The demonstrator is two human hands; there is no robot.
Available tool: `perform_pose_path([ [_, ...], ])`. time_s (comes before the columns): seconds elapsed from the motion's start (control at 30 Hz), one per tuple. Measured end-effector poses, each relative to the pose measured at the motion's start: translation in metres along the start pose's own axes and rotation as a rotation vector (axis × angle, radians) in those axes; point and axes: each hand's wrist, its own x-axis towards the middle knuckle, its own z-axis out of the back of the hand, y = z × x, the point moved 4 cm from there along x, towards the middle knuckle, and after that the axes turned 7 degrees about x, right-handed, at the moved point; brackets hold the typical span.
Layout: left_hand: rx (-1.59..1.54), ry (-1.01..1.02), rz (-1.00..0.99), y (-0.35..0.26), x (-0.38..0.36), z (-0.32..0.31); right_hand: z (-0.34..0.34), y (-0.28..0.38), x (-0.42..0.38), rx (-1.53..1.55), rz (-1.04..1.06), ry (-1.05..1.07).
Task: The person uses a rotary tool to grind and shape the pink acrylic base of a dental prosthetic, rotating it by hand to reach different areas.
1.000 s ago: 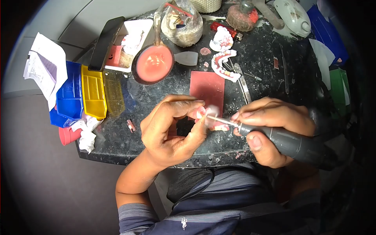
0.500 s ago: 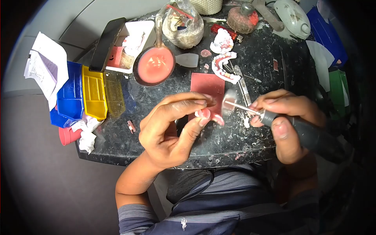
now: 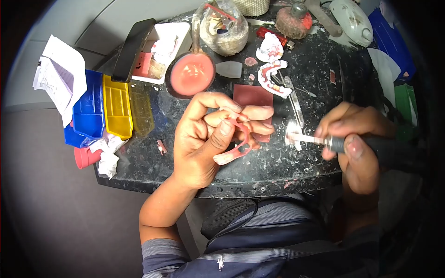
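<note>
1. Pink piece [image 3: 226,158] turned in left hand [image 3: 197,150]; grip pinched on it, above counter [image 3: 287,172].
2. Right hand [image 3: 365,121]: grip closed round grinder [image 3: 337,144], tip off piece.
3. Piece looks shaped; remaining work, can't tell.

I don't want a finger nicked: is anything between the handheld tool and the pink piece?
Yes, partly: fingers of the left hand jut past the pink piece toward the handheld tool in the right hand. Otherwise, nothing visible blocks the gap.
</note>
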Motion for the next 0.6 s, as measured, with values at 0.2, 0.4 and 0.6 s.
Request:
perform_pose_path([
  [0.2,0.322,-0.075,-0.175,-0.004,-0.007,-0.008,-0.015,-0.016,0.004,0.128,-0.547,0.077],
  [0.4,0.702,0.176,-0.49,-0.01,-0.01,-0.03,-0.038,-0.045,-0.004,0.299,-0.398,0.263],
  [0.6,0.549,0.08,-0.334,-0.011,-0.009,-0.034,-0.033,-0.041,-0.006,0.181,-0.305,0.045],
])
